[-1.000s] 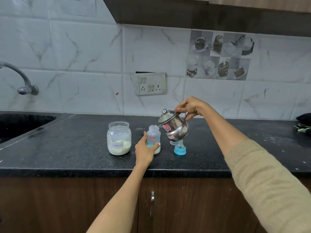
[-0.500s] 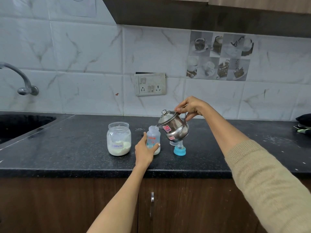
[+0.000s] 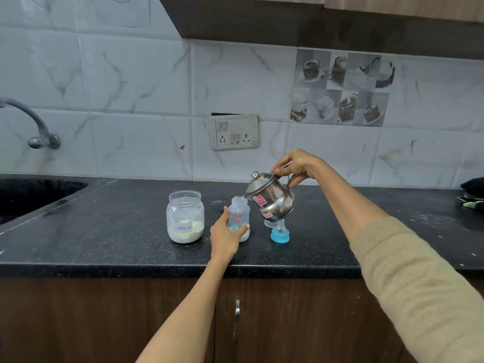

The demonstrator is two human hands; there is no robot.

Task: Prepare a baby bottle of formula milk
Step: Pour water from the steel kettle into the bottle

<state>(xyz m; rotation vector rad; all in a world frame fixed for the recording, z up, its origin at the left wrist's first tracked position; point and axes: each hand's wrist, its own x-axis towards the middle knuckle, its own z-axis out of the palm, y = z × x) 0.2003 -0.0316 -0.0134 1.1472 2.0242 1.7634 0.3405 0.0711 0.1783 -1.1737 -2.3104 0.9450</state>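
Observation:
An uncapped clear baby bottle [image 3: 239, 214] stands on the black countertop [image 3: 104, 231], and my left hand [image 3: 225, 235] grips its lower half from the front. My right hand [image 3: 297, 166] holds the handle of a small steel kettle [image 3: 272, 199], tilted left with its spout over the bottle's mouth. Just right of the bottle, under the kettle, sits the blue bottle cap with its teat [image 3: 279, 233]. To the left stands an open glass jar labelled "Formula" [image 3: 185, 217], about a third full of pale powder.
A dark sink [image 3: 31, 195] with a wall tap [image 3: 34, 127] is at the far left. A switch and socket plate [image 3: 234, 132] is on the tiled wall. Dark items [image 3: 472, 192] lie at the counter's far right. Cabinet doors [image 3: 235, 318] are below.
None of the objects has shifted; the kettle stays tilted over the bottle and both hands keep their grips.

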